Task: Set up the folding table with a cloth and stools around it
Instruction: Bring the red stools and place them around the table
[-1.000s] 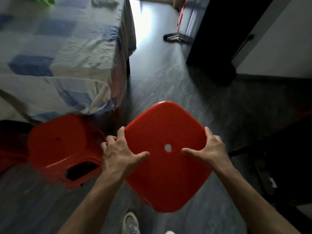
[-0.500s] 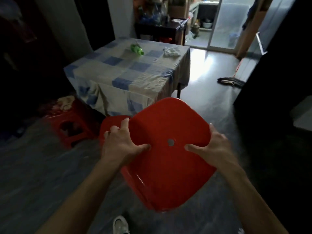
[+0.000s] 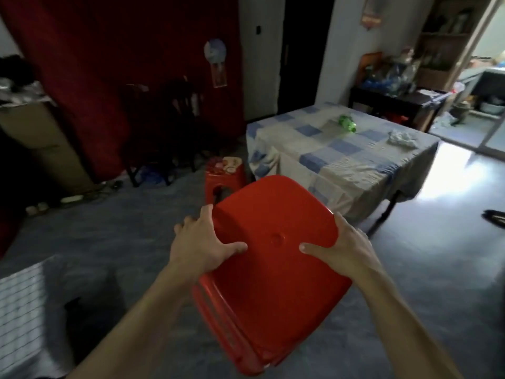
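A red square plastic stool [image 3: 273,285] is clasped at its seat edges by the left grip [image 3: 202,247] and right grip [image 3: 345,251]; a blue-checked cloth-covered counter [image 3: 341,162] is seen at one o'clock

The left grip [image 3: 203,248] and right grip [image 3: 348,250] clasped a tilted red stool [image 3: 273,283] by opposite seat edges, thumbs on top, clear of the floor. Ahead stood the worktop [image 3: 385,211] under a blue-checked cloth [image 3: 328,160], which carried a green bottle [image 3: 347,123] and a crumpled white rag [image 3: 403,138]. A second red stool [image 3: 224,177] stood just beside its near corner.
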The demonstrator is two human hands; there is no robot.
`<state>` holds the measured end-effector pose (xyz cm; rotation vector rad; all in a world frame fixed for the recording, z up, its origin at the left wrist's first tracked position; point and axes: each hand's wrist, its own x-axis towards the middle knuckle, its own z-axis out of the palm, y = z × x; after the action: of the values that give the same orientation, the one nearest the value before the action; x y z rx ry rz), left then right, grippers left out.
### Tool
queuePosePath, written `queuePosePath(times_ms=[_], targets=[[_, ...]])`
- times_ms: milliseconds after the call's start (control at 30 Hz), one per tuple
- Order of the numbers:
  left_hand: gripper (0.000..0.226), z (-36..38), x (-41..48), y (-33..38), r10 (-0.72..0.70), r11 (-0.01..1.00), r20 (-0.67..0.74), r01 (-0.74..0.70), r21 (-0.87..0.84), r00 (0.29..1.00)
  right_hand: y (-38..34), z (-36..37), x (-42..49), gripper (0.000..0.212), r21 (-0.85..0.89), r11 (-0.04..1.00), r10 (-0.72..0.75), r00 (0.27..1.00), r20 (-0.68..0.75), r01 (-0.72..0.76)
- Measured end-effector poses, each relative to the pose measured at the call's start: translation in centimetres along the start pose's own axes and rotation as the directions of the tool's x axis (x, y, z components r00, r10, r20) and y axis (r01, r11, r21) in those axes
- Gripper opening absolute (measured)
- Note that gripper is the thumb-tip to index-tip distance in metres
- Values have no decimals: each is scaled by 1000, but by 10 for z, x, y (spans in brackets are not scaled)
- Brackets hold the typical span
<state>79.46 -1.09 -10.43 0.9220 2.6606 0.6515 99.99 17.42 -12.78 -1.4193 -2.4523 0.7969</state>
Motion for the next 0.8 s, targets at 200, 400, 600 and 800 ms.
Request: queuePosePath(times_ms=[200,400,600,800], targets=[[116,-64,-39,-114,-177,983,-96,172,-57,979,-111,63,-18,135,-80,984,-149,983,110,158],[108,-118,-83,-227,-266,964,-260,262,-50,928,-220,124,-60,120,-57,935,-336,927,168,349],[98,-145,-101,-309,-304,950,-344,310,-40,888,-301,175,-78,139,-31,912,-388,884,262,410],[116,-152,-73,-356,-464,883,-357,456,-113,811,-352,228,-39,140,15,882,-447,825,346,472]])
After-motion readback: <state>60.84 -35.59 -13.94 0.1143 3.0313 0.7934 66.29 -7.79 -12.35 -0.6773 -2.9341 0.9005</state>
